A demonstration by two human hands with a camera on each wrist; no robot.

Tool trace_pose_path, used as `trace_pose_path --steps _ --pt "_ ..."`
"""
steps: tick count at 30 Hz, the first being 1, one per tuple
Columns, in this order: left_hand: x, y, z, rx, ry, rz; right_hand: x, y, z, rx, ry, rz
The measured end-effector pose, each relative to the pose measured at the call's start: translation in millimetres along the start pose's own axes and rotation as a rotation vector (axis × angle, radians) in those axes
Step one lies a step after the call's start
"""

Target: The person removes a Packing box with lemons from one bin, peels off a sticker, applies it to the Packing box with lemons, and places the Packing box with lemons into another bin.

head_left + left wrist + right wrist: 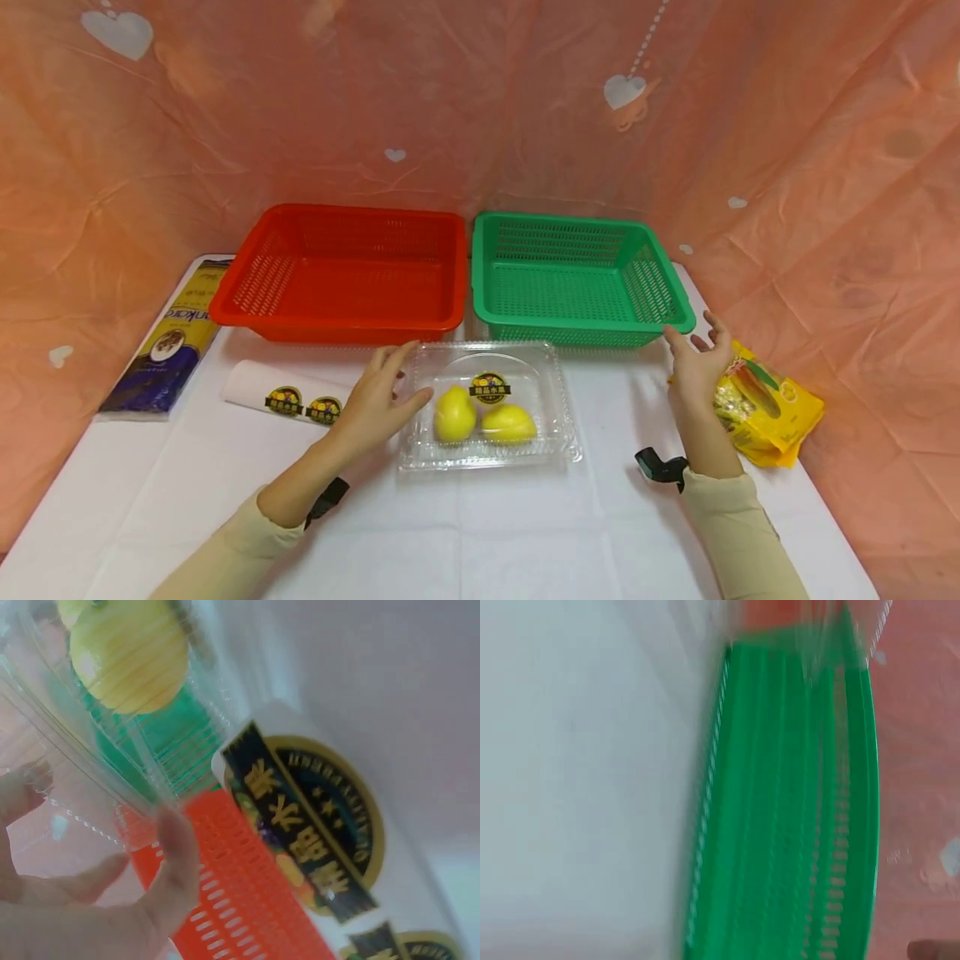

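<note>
A clear plastic clamshell fruit box [543, 375] sits in the middle of the white table with a black and gold label [490, 388] on its lid. Two yellow fruits [455, 415] show through the plastic. At the box's left edge is my left hand [378, 404], fingers spread and lightly bent; the left wrist view has its thumb and fingers [176, 862] close beside the clear wall. My right hand [699, 367] hovers with loose, parted fingers near the front right corner of the green basket [585, 333], holding nothing.
A red basket [337, 327] stands at the back left, beside the green one. Labelled white sheet or roll [251, 387] lies left of the box. Farther left is a blue and gold packet [168, 346]; a yellow bag [776, 412] lies at right. Pink curtain [480, 108] hangs behind.
</note>
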State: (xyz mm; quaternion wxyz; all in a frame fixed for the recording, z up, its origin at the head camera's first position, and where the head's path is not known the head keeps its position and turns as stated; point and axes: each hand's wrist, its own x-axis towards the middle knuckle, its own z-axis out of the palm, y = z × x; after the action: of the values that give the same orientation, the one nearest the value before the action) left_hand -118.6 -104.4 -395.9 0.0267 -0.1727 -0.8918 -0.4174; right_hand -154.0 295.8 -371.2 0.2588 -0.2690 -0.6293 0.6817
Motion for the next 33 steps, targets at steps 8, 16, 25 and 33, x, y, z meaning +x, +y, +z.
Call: trace_pose_path --steps 8,16,25,33 --pt "-2.1 -0.7 -0.3 -0.122 -0.077 -0.139 -4.0 12.4 14.6 0.286 -0.039 0.136" --pt "-2.2 0.1 -1.4 -0.324 -0.144 -0.202 -0.2 15.8 21.0 0.321 -0.033 0.081" --pt "-4.5 6.8 -4.4 -0.447 -0.163 -0.213 1.9 17.5 22.3 0.325 -0.011 0.083" --pt "16.5 31.6 -20.9 -0.519 -0.249 -0.152 3.6 21.0 24.7 0.324 0.009 0.06"
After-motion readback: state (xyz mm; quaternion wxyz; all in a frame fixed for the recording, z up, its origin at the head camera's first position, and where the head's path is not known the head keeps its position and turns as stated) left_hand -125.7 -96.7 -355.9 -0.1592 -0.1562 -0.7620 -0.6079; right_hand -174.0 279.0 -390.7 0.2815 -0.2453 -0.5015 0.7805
